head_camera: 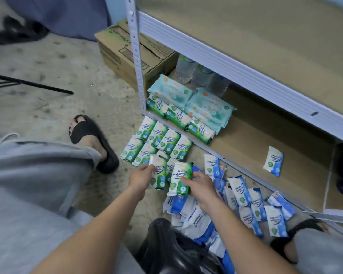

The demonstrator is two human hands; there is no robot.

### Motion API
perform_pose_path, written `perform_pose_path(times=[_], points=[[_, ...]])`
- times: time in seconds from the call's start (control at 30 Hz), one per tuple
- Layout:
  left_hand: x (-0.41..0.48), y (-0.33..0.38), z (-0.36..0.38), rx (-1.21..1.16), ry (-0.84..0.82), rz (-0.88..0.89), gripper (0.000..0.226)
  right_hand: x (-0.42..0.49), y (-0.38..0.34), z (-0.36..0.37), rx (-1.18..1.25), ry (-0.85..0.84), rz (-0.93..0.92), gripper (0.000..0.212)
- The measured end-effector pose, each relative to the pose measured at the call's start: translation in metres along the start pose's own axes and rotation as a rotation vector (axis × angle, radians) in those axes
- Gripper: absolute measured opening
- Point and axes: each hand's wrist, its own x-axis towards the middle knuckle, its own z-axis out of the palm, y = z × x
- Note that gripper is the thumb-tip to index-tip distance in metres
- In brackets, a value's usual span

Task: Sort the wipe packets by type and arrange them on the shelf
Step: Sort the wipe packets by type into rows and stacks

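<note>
- Shelf (265, 139) has only a few green and teal packs (186, 109).
- Left hand (142, 177), right hand (201, 186): one green pack (181, 178) each.
- Blue pile (246, 196) waits on floor (67, 99).

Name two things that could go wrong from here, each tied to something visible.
1. The left hand and right hand each hold a green Pine packet beside the blue pile; a dropped one could land there and mix types.
2. The green rows lie on the floor near the sandalled foot; a shift of stance might scatter them.
</note>
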Motion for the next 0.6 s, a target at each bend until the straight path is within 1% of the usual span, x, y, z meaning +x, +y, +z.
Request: perform_pose_path(times=[0.03, 0.07, 0.13, 0.23, 0.3, 0.4, 0.43, 0.53, 0.6], points=[[0.006, 0.001, -0.005, 0.022, 0.024, -0.001, 0.010, 0.007, -0.002, 0.007, -0.050, 0.003, 0.014, 0.048], [0.015, 0.003, -0.010, 0.048, 0.041, 0.005, 0.013, 0.013, -0.004, 0.014, -0.087, 0.003, 0.020, 0.049], [0.038, 0.005, -0.021, 0.100, 0.069, 0.013, 0.013, 0.025, -0.010, 0.026, -0.154, 0.006, 0.028, 0.043], [0.072, 0.013, -0.037, 0.302, 0.111, 0.060, 0.018, 0.047, -0.015, 0.043, -0.257, 0.024, 0.044, 0.048], [0.094, 0.023, -0.047, 0.447, 0.088, 0.101, 0.025, 0.059, -0.020, 0.058, -0.314, 0.032, 0.052, 0.042], [0.124, 0.036, -0.058, 0.646, 0.020, 0.192, 0.036, 0.079, -0.024, 0.080, -0.330, -0.002, 0.095, 0.021], [0.134, 0.039, -0.062, 0.702, -0.003, 0.228, 0.037, 0.083, -0.027, 0.091, -0.323, -0.004, 0.102, 0.017], [0.155, 0.044, -0.070, 0.804, -0.034, 0.341, 0.029, 0.099, -0.030, 0.117, -0.325, -0.017, 0.065, 0.025], [0.165, 0.044, -0.074, 0.820, 0.002, 0.390, 0.028, 0.107, -0.028, 0.128, -0.311, -0.011, 0.044, 0.034]])
